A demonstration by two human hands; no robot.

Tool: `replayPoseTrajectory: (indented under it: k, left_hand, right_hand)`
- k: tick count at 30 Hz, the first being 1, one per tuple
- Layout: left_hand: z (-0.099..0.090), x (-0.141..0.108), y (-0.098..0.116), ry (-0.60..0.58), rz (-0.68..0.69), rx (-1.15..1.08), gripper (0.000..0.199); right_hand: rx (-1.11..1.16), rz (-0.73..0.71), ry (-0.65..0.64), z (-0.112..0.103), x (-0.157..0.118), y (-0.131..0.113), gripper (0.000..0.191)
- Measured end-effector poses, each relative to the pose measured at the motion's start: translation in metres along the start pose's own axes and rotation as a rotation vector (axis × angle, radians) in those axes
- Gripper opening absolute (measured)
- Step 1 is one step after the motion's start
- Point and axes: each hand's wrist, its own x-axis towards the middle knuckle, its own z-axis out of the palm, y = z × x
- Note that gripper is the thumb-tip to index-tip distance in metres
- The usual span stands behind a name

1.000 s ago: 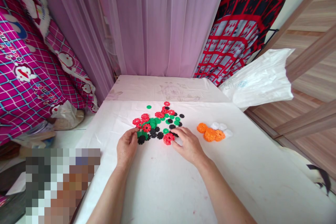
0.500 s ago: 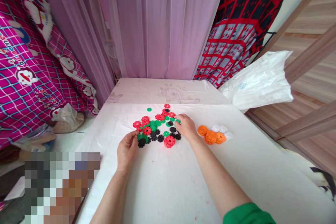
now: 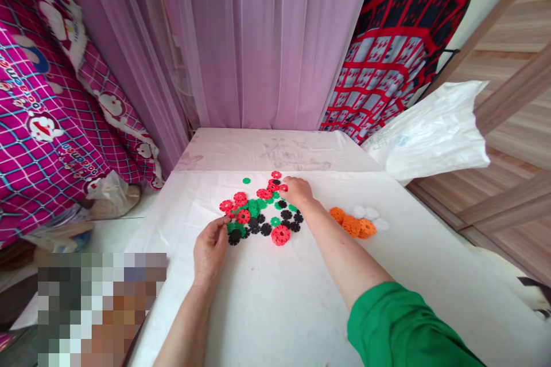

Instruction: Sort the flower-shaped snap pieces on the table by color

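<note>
Red, green and black notched discs lie in a loose pile on the white-covered table (image 3: 267, 309). My left hand (image 3: 212, 243) is at the pile's left edge, fingers pinched beside green discs (image 3: 236, 228) and a black disc (image 3: 235, 237); whatever is between its fingertips is too small to make out. At the pile's upper right, the fingers of my right hand (image 3: 298, 190) close on a red disc (image 3: 283, 188). A stack of red discs (image 3: 280, 235) sits at the near side, with black discs (image 3: 286, 214) behind it.
Orange discs (image 3: 353, 225) and white discs (image 3: 365, 212) lie together to the right. A lone green disc (image 3: 246, 180) is behind the pile. A white plastic bag (image 3: 434, 132) hangs over the table's back right edge. Purple curtains (image 3: 267, 40) stand beyond the table.
My right hand has moved away from me and slightly left, from the green discs to a red one. My left hand has stayed at the pile's left edge. The view has shifted slightly.
</note>
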Motion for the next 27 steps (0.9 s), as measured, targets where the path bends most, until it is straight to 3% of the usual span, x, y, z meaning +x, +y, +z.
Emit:
replayPoseTrajectory:
  k: [4, 8, 11, 14, 27]
  left_hand:
    - [0.0, -0.001, 0.0, -0.006, -0.007, -0.004, 0.036]
    - [0.0, -0.001, 0.0, -0.006, -0.009, -0.003, 0.035]
    - [0.001, -0.001, -0.001, -0.008, -0.01, -0.012, 0.035]
    - [0.002, -0.001, -0.001, -0.008, -0.015, -0.013, 0.036]
    - [0.001, 0.0, -0.001, -0.005, 0.003, -0.008, 0.036]
  right_hand:
    - [0.109, 0.002, 0.083, -0.009, -0.021, 0.004, 0.037]
    - [0.438, -0.101, 0.159, -0.013, -0.074, 0.009, 0.029]
    - [0.458, -0.251, 0.187, -0.015, -0.114, 0.009, 0.022]
    - [0.423, -0.35, 0.193, -0.017, -0.137, 0.008, 0.018]
    - [0.308, -0.418, 0.166, -0.009, -0.141, 0.002, 0.019]
